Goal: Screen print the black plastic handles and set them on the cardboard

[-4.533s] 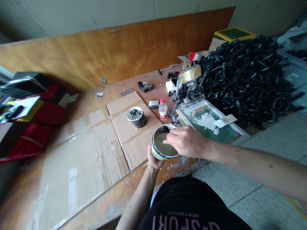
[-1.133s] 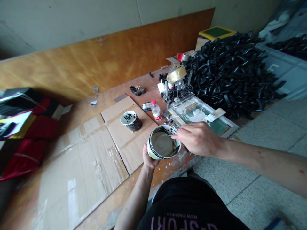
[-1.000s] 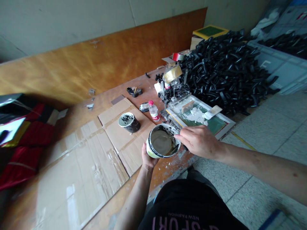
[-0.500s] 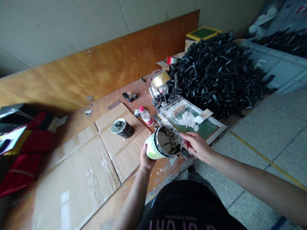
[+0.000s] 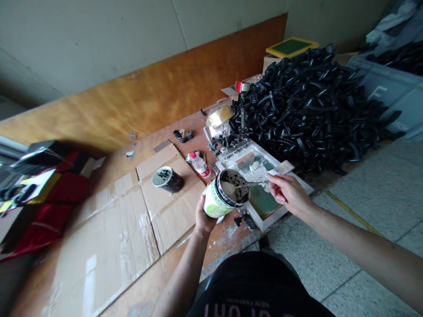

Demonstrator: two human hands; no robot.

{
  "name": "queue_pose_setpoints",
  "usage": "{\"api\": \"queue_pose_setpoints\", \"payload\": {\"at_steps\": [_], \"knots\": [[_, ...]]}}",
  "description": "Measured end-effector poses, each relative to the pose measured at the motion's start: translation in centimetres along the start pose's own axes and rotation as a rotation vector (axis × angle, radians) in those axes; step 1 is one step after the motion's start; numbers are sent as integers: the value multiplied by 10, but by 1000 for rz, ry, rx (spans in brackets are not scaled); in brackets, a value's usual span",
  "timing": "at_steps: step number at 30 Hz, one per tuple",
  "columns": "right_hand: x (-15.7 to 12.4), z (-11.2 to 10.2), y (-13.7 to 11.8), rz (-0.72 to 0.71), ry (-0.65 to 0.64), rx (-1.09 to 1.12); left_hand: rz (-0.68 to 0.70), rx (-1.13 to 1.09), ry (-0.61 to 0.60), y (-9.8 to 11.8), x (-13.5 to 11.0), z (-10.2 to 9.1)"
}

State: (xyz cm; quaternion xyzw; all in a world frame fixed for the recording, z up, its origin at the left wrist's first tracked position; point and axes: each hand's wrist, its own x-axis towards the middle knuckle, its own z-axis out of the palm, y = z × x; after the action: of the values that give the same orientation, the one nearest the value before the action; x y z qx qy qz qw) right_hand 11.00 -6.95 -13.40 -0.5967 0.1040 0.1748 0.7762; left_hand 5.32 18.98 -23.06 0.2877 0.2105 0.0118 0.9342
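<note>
Flanking the tub (image 5: 214, 204), a smeared can (image 5: 167, 178), a bottle (image 5: 200, 164) and heaped black parts (image 5: 307, 105) are noted, with a screen frame (image 5: 262, 202) just beyond. The left hand (image 5: 201, 218) is partly hidden, its fingers wrapped round the tub. A thin blade (image 5: 257, 182) is pinched in the right hand (image 5: 287, 193), its tip in the tub. The tub is held tilted over the table edge; its inside is smeared black around pale paste.

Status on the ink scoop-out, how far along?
Done: white paste blobs already lie on the screen frame. In hand: left hand tilts the ink tub toward the frame; right hand holds a spatula with its tip inside the tub. Left: that scoop is not yet on the screen; pale ink shows in the tub.
</note>
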Motion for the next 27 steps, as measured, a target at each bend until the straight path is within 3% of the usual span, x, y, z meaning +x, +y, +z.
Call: {"api": "queue_pose_setpoints", "payload": {"at_steps": [12, 18, 20, 23, 27], "knots": [[27, -46, -37, -50, 47, 16, -43, 4, 13, -14, 24, 21], [54, -71, -40, -189, 162, -87, -32, -63, 36, -15, 30, 24], [68, -75, -30, -289, 226, -241, -33, -70, 57, -14, 30, 25], [88, -76, -12, -497, 286, -692, -27, -68, 104, -13, 29, 26], [101, -73, 7, -877, 210, -1260, -41, -86, 120, -11, 30, 21]]}}
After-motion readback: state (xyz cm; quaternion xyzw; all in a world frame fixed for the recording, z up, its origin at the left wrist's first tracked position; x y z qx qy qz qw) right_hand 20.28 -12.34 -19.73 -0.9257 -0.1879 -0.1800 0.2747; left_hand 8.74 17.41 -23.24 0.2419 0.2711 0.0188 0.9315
